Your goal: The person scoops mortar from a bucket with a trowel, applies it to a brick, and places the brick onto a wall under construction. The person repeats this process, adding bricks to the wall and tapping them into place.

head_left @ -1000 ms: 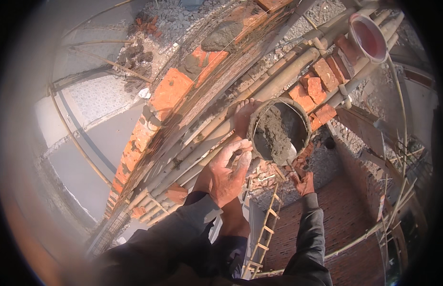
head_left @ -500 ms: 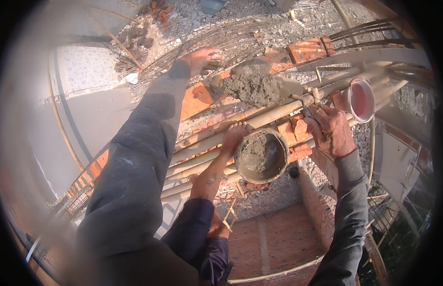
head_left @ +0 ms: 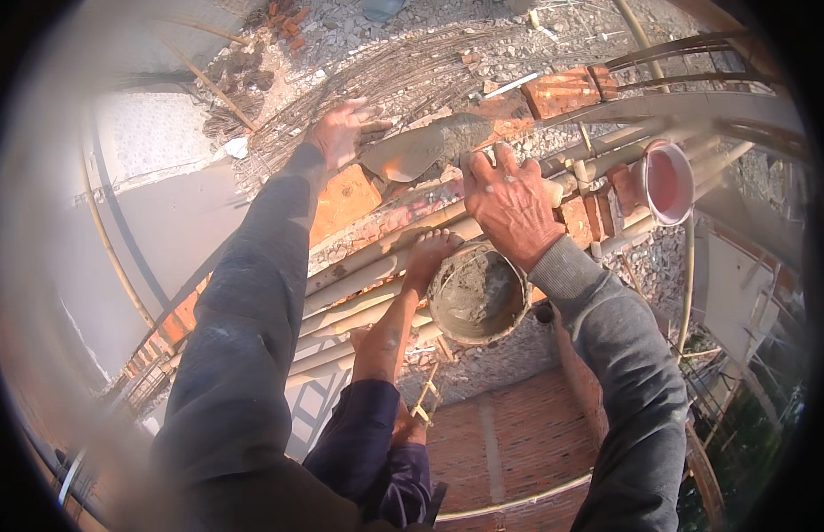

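Note:
My right hand (head_left: 514,199) is closed around the handle of a trowel, which the hand mostly hides. The trowel's grey blade (head_left: 403,156) points left over the brick wall top, catching the sunlight. Wet grey mortar (head_left: 465,133) lies at the blade's far side. Across the wall, my left hand (head_left: 343,133) is held with fingers stretched out, holding nothing visible, just beyond an orange brick (head_left: 345,202). Below my right hand, a round bucket (head_left: 440,310) partly filled with mortar stands by the bamboo poles. My bare foot (head_left: 429,253) rests on the poles beside it.
Bamboo poles (head_left: 359,282) run alongside the wall. A pale bucket with a pinkish inside (head_left: 668,183) and several broken bricks (head_left: 576,220) sit to the right. More bricks (head_left: 561,92) lie on the wall's far end. Far below is a brick-walled space (head_left: 527,434).
My right hand has swung left with the trowel, bringing its blade across the mortar heap, which now looks smaller and flatter. My left hand has shifted left and slightly farther along the wall.

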{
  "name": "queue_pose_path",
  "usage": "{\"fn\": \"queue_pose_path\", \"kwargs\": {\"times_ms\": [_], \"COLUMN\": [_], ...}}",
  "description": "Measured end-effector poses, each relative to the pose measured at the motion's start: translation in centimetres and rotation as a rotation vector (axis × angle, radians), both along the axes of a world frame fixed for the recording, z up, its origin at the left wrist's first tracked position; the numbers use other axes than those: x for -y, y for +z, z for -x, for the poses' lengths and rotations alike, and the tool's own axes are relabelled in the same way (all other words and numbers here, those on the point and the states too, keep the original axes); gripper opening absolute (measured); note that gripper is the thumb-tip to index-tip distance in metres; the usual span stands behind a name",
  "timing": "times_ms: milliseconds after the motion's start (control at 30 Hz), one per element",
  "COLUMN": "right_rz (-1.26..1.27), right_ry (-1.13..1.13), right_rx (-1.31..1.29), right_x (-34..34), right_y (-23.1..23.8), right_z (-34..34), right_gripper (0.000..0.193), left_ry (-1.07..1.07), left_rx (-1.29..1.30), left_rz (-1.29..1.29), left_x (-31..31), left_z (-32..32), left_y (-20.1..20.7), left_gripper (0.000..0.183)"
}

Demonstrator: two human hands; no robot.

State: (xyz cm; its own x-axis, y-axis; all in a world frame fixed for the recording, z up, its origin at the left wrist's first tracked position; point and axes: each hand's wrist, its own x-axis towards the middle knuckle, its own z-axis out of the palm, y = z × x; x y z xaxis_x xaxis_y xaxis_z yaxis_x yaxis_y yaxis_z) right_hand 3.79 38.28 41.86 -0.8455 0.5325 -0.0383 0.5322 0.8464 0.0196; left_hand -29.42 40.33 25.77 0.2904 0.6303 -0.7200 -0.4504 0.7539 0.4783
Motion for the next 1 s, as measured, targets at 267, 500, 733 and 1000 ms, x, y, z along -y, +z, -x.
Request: {"fn": "queue_pose_path", "kwargs": {"times_ms": [267, 500, 733, 1000], "right_rz": [-0.172, 0.478, 1.421, 1.616], "right_ry": [-0.224, -0.802, -1.464, -1.358], "right_rx": [0.351, -0.614, -1.451, -1.384], "right_x": [-6.8, 1.6, 19.9, 25.5], "right_y": [-0.5, -0.6, -12.3, -17.6], "right_z": [-6.7, -14.7, 0.2, 14.2], "right_gripper": [0.011, 0.026, 0.041, 0.047], "left_ry": [-0.271, -0.292, -0.808, -0.452], "left_rx": [-0.365, -0.274, -0.656, -0.231], "left_rz": [-0.077, -0.105, -0.637, -0.264], "left_x": [-0.9, -4.7, -7.2, -7.0], "left_z": [-0.7, -7.9, -8.1, -9.7], "left_y": [4.1, 4.2, -0.3, 1.2], "left_gripper": [0.069, 0.063, 0.048, 0.06]}}
